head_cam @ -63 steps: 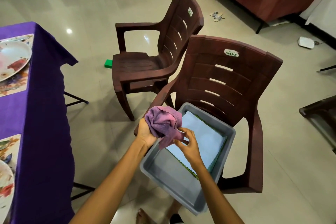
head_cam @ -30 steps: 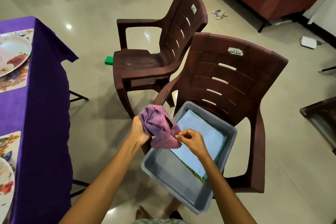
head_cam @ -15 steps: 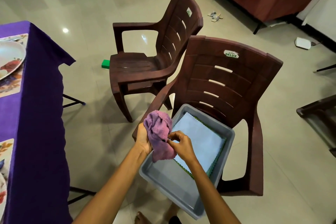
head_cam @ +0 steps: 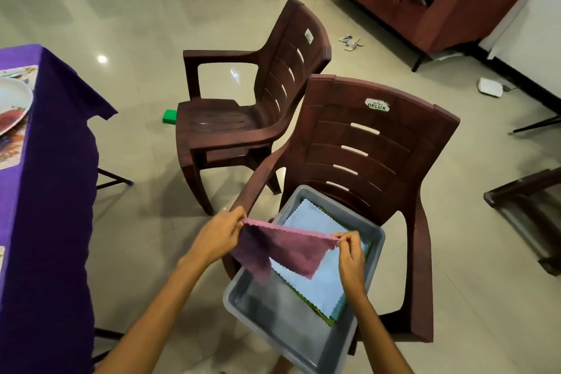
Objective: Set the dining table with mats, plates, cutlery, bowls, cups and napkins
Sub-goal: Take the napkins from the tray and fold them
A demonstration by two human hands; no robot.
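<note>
A purple napkin (head_cam: pixel 282 249) hangs spread out between my hands above a grey tub (head_cam: pixel 282 331). My left hand (head_cam: pixel 220 237) pinches its left top corner and my right hand (head_cam: pixel 350 250) pinches its right top corner. The tub rests on the seat of a brown plastic chair (head_cam: pixel 373 143). In the tub lie a light blue napkin (head_cam: pixel 315 282) and a green one (head_cam: pixel 321 314) under it, of which only the edge shows. At the left edge is the table with a purple cloth (head_cam: pixel 51 191), a floral mat (head_cam: pixel 9 149) and a plate (head_cam: pixel 12 103).
A second brown chair (head_cam: pixel 243 106) stands behind the first, and a green block (head_cam: pixel 169 116) lies on the floor beside it. A red sofa (head_cam: pixel 425 6) with a person on it is at the back right. A dark low table (head_cam: pixel 528 209) is at the right edge.
The napkin was bunched up in my left hand; now both hands have pulled it open and hold it stretched by two corners.
</note>
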